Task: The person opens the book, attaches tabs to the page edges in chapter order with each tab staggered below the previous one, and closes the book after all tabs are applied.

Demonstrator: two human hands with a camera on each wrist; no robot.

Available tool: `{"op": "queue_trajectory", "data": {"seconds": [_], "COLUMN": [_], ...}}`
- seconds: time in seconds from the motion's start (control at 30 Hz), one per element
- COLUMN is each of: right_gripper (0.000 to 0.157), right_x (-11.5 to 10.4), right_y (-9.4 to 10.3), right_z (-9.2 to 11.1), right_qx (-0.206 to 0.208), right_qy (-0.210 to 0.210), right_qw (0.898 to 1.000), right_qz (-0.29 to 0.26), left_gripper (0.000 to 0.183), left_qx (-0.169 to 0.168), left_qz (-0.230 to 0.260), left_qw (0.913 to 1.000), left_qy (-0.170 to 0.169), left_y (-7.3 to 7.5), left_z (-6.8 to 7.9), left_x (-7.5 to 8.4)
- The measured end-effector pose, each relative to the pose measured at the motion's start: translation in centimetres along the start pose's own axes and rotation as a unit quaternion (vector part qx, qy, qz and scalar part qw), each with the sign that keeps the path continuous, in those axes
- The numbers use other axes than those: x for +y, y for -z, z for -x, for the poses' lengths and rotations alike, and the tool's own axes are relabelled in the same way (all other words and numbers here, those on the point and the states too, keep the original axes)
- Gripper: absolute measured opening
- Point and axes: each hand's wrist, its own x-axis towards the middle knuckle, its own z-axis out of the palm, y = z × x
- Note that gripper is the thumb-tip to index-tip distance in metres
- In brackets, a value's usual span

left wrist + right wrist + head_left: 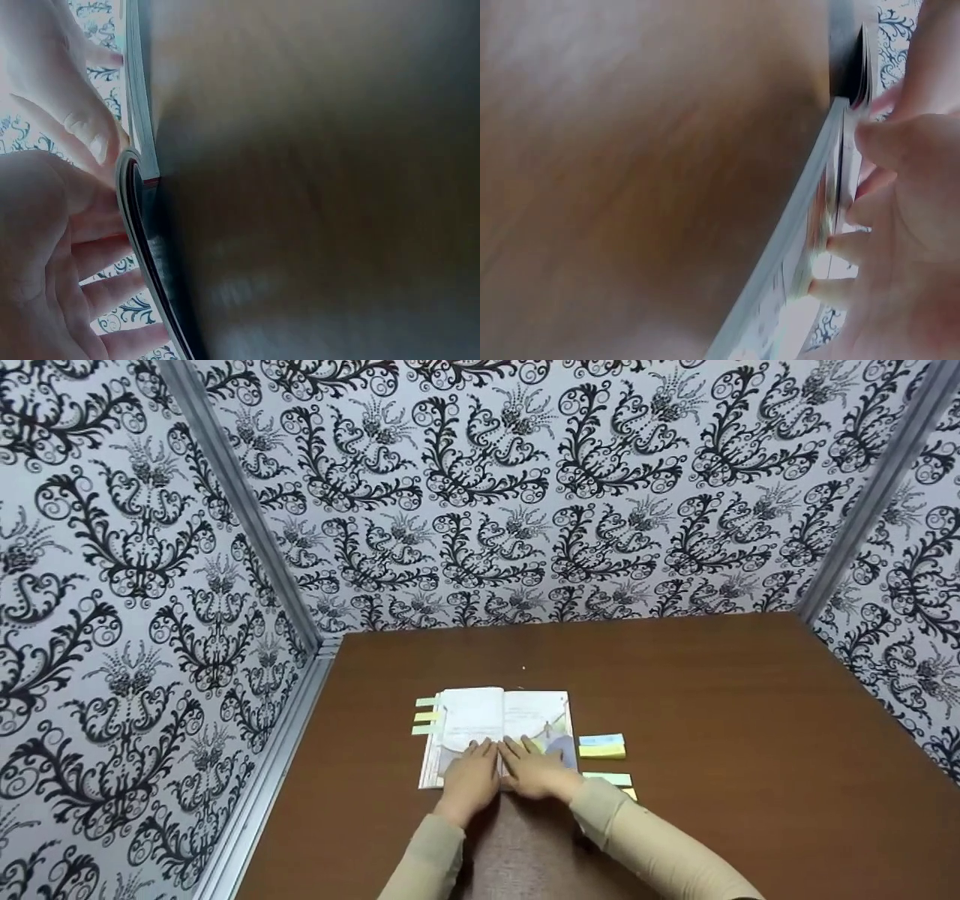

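An open book (474, 712) with printed and coloured pages lies on the brown table. On the lower part of its left page rests my left hand (471, 781), fingers extended toward the centre fold. My right hand (534, 772) presses the right page beside the fold, its fingers pointing up and inward. The two hands meet near the spine. In the left wrist view, the bottom edge of the book (139, 97) shows close to the left hand (37, 247). From the right wrist, the page stack (795, 202) appears under the straight fingers of the right hand (900, 217).
Green and yellow paper tabs (426, 716) stick out past the book's left side. Blue and yellow sticky notes (601, 745) and a pale green strip (609, 778) lie along its right side. Patterned walls (510, 510) enclose the brown table (712, 697).
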Motion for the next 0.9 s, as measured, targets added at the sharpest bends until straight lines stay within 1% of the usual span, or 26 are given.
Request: {"op": "queue_trajectory", "data": {"seconds": [0.13,0.23,0.33,0.4,0.53,0.63,0.77,0.9], "right_gripper": [0.063,0.061,0.060,0.059,0.059,0.057,0.059,0.065], "right_x": [1.5,2.4,3.3,3.8,4.8,6.1,8.3,10.3], "right_y": [0.6,0.7,0.5,0.4,0.5,0.9,1.9,3.0], "right_z": [0.5,1.1,1.8,2.3,3.5,4.5,5.7,6.8], "right_qx": [0.008,0.012,0.019,0.031,0.066,0.101,0.124,0.119], "right_qy": [0.035,0.053,0.053,0.050,0.043,0.049,0.030,-0.023], "right_qw": [0.999,0.998,0.998,0.998,0.997,0.994,0.992,0.992], "right_qz": [-0.007,-0.007,-0.010,-0.007,0.012,0.015,-0.007,-0.036], "left_gripper": [0.047,0.055,0.065,0.068,0.069,0.069,0.068,0.067], "left_qx": [-0.002,-0.019,-0.038,-0.045,-0.040,-0.032,-0.026,-0.027], "left_qz": [0.005,0.009,0.011,0.011,0.018,0.025,0.037,0.046], "left_qw": [0.9998,0.9995,0.9990,0.9988,0.9990,0.9991,0.9989,0.9984], "left_qy": [-0.018,-0.024,-0.020,-0.014,-0.006,-0.008,-0.013,-0.015], "left_y": [0.1,0.1,0.0,0.0,-0.1,-0.1,0.1,0.1], "left_z": [0.4,0.7,0.8,0.8,0.8,0.8,0.9,1.0], "left_x": [0.6,0.7,0.7,0.6,0.2,0.1,0.0,-0.1]}}
